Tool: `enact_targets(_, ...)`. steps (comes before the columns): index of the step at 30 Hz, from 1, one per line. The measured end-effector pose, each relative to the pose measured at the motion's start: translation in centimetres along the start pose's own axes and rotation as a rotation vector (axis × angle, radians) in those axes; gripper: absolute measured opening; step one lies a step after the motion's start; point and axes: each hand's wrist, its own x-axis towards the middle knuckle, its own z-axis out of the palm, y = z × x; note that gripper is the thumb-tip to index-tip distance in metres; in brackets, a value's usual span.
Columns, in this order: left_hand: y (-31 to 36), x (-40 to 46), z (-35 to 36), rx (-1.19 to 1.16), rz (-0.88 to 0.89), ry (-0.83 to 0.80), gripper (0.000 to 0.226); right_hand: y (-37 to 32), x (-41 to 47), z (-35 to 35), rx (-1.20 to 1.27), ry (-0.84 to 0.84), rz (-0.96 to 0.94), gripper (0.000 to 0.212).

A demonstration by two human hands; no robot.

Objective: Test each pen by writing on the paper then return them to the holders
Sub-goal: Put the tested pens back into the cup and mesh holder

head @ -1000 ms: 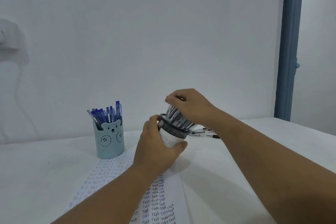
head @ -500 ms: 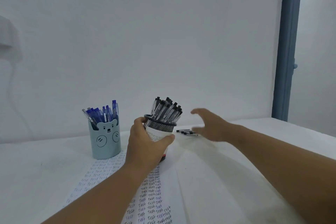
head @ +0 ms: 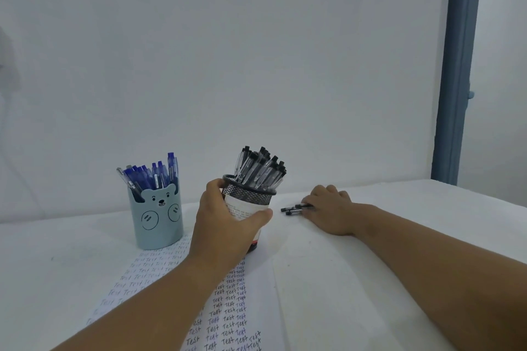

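Observation:
My left hand [head: 225, 225] grips the black mesh pen holder [head: 248, 194], which stands upright at the paper's far end, packed with several black-capped pens [head: 259, 168]. Right of it, my right hand [head: 330, 211] lies on the table with its fingers curled over a few loose black pens [head: 293, 209]; their ends poke out to the left. A light blue bear-faced holder [head: 156, 216] full of blue pens [head: 154, 174] stands to the left. The paper [head: 228, 308], covered in rows of the word "Test", runs toward me under my left forearm.
Everything sits on a white table [head: 342, 293] against a plain white wall. A blue vertical post [head: 459, 65] stands at the far right behind the table's edge.
My right hand left the top of the pens in the mesh holder, swung right and came down on the loose pens. The mesh holder went from tilted to upright in my left hand.

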Motion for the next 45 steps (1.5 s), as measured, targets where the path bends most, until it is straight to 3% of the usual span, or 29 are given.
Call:
enact_targets(7, 0.2, -0.2, -0.2, 0.001, -0.003, -0.006, 0.077, -0.2, -0.4, -0.4, 0.118, 0.045, -0.077, 0.017)
enact_targets(13, 0.4, -0.4, -0.4, 0.009, -0.011, -0.017, 0.081, -1.1, -1.8, -1.1, 0.167, 0.095, -0.109, 0.029)
enact_targets(16, 0.8, -0.5, -0.5, 0.014, -0.022, -0.016, 0.082, -1.9, -2.9, -2.0, 0.505, 0.264, -0.048, 0.017)
enact_targets(21, 1.1, -0.7, -0.3, 0.015, -0.030, -0.033, 0.076, -5.4, -4.8, -9.1, 1.217, 0.728, -0.040, 0.016)
enact_targets(26, 1.6, -1.2, -0.3, 0.075, 0.011, 0.004, 0.080, -11.4, -7.1, -16.1, 1.668, 0.824, -0.211, 0.020)
enact_targets(32, 2.1, -1.5, -0.4, 0.181, 0.047, 0.035, 0.085, -16.3, -6.3, -14.3, 1.446, 0.779, -0.129, 0.031)
enact_targets(39, 2.2, -1.5, -0.6, 0.261, 0.038, 0.059, 0.084, -16.3, -5.1, -11.8, 1.251, 0.823, -0.116, 0.058)
enact_targets(45, 2.5, -1.4, -0.4, 0.299, 0.042, 0.019, 0.089, -15.4, -4.4, -11.2, 1.086, 0.889, -0.014, 0.053)
